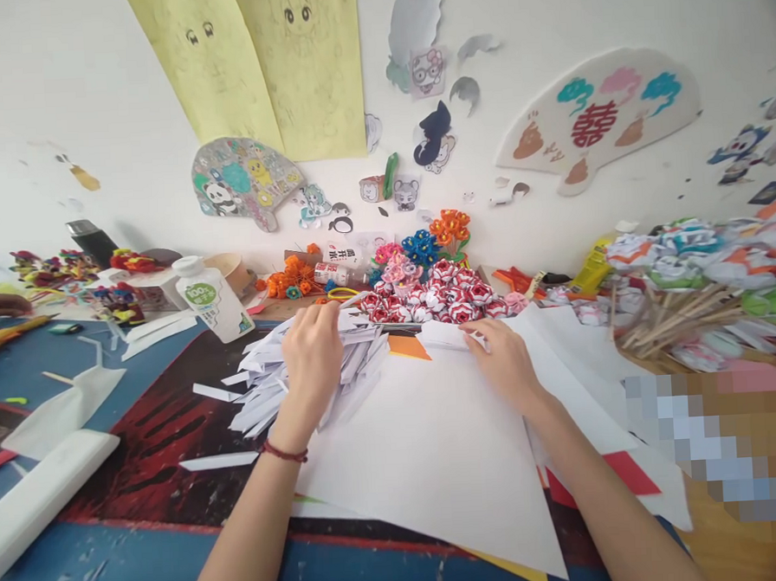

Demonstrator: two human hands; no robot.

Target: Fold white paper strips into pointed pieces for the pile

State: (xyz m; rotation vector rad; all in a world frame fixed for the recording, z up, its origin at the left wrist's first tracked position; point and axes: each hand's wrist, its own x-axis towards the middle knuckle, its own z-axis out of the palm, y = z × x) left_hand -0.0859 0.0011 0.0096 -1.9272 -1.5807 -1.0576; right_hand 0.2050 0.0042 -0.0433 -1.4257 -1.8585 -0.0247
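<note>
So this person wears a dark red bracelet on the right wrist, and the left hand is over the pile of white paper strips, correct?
Not quite: the head view shows the dark red bracelet on the left wrist. The left hand is indeed over the pile of white paper strips.

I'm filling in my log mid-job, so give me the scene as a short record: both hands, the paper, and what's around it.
Left hand: curled over the folded white strips; grip unclear
Right hand: fingertips at a small white piece; grip unclear
Main paper: large white sheet, between the forearms
Under the strips: dark red-and-black mat
Behind: red-and-white flowers
Beyond the strips, to the left: white bottle
Right side: bundled sticks
</note>
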